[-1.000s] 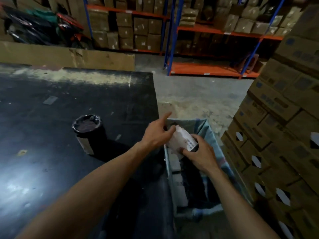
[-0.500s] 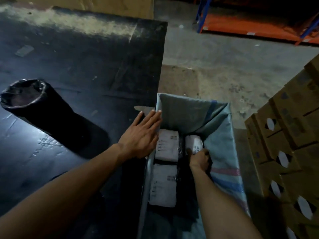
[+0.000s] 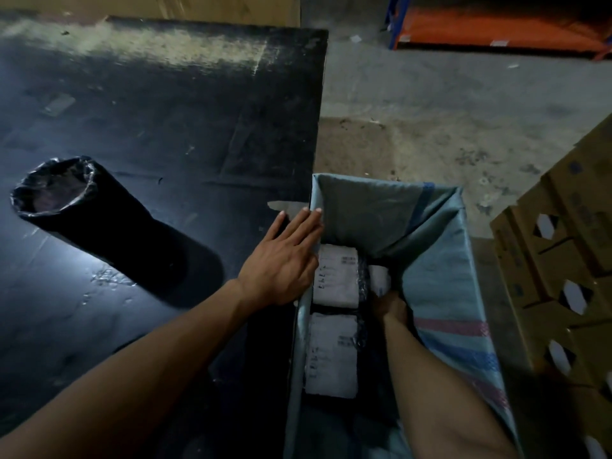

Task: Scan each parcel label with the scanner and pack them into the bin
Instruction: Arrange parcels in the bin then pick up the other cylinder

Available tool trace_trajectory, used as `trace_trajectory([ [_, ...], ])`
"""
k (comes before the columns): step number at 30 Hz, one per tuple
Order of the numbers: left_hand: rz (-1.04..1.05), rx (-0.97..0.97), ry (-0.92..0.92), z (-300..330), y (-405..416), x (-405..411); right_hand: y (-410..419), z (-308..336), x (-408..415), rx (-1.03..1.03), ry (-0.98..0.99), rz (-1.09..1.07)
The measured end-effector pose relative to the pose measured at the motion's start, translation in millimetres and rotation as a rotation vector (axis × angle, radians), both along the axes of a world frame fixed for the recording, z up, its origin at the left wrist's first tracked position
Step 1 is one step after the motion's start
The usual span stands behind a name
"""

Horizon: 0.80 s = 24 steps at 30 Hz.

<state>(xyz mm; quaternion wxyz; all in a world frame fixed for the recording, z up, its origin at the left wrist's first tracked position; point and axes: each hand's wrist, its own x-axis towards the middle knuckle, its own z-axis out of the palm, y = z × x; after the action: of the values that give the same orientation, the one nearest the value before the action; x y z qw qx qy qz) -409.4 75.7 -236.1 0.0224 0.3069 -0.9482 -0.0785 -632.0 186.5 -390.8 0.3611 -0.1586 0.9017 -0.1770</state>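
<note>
A light blue woven bin stands on the floor against the right edge of the black table. Two white-labelled parcels lie in it along the left wall, one farther and one nearer. My right hand is deep in the bin, closed on a small white parcel beside the farther one. My left hand lies flat, fingers spread, on the table's edge at the bin's rim, holding nothing. No scanner is in view.
A black cylinder wrapped in plastic film stands on the table at the left. Stacked cardboard cartons rise close to the bin's right side. Concrete floor lies beyond, with orange and blue racking at the top right.
My right hand has carried the small parcel from above the bin down into it. My left hand let go of it and settled flat on the table edge. The view tilted downward.
</note>
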Motion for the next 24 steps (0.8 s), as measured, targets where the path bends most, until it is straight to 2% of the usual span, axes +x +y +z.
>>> trace_trajectory([
  [3,0.009,0.014,0.002,3,-1,3,4,25,6,-0.014,0.018,0.0],
  [5,0.017,0.053,0.009,10,-1,3,4,54,18,-0.028,0.054,0.073],
  [7,0.037,0.195,0.037,25,-1,4,3,88,34,-0.075,0.115,0.146],
  [9,0.06,0.399,0.13,47,-3,13,4,129,57,-0.17,0.153,0.185],
  [10,0.065,0.431,0.192,60,-4,20,5,146,71,-0.225,0.174,0.214],
  [13,0.028,0.246,0.343,102,-11,58,8,197,125,-0.321,0.144,0.317],
  [16,-0.029,-0.011,0.37,143,-32,110,10,232,181,-0.223,0.192,0.441],
  [18,-0.057,-0.115,0.333,169,-50,153,15,246,214,-0.174,0.299,0.469],
  [20,-0.08,-0.112,0.293,188,-67,199,21,257,245,-0.199,0.345,0.461],
  [22,-0.139,-0.063,0.192,197,-80,238,24,263,277,-0.219,0.267,0.464],
  [24,-0.215,-0.061,0.01,195,-86,266,27,266,310,-0.234,0.117,0.416],
])
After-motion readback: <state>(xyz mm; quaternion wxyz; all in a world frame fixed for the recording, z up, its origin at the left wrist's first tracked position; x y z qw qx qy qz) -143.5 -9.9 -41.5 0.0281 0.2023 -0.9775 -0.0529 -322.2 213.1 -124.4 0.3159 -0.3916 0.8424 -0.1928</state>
